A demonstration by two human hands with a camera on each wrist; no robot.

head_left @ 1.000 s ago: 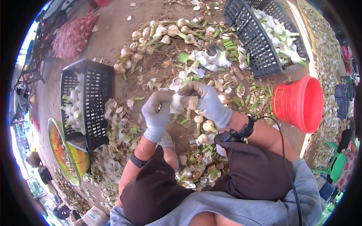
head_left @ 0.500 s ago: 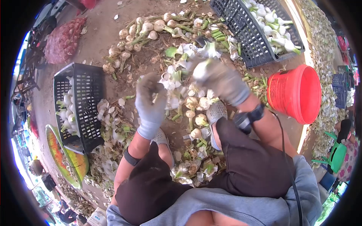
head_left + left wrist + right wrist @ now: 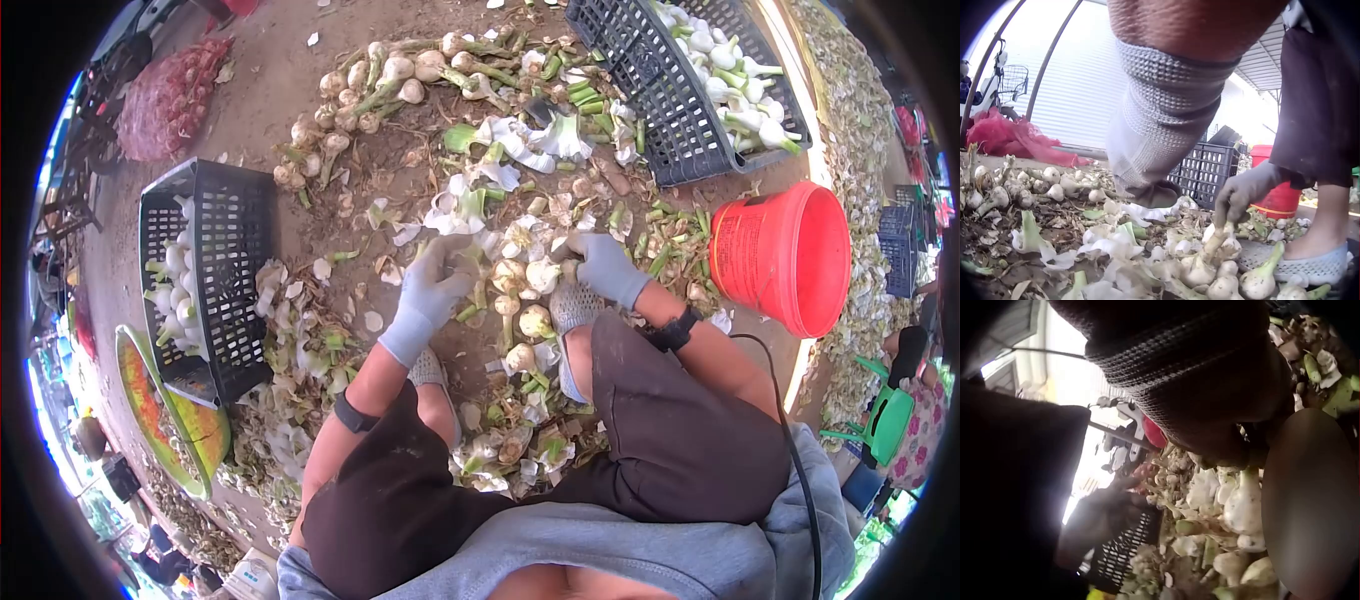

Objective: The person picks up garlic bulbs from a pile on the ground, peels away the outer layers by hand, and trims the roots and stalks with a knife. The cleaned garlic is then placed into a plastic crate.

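Grey knitted gloves are covering both of your hands, and both are reaching down into the loose heap of white garlic bulbs with cut green stalks (image 3: pixel 520 290) lying on the dirt floor just ahead of your feet. Your right hand (image 3: pixel 603 265) is pinching the pale stalk of one bulb (image 3: pixel 1217 240) at the near edge of that heap, fingers curled round it. Your left hand (image 3: pixel 432 290) is resting on the peelings beside the heap; whether its fingers are gripping anything, you cannot tell from these views. Beyond your left hand a black slatted plastic crate (image 3: pixel 235 225) is holding peeled bulbs, and to the outside of your right hand a red plastic bucket (image 3: pixel 790 255) is standing. The stalk looks thin and could snap or slide through the glove, dropping the bulb back among the husks.
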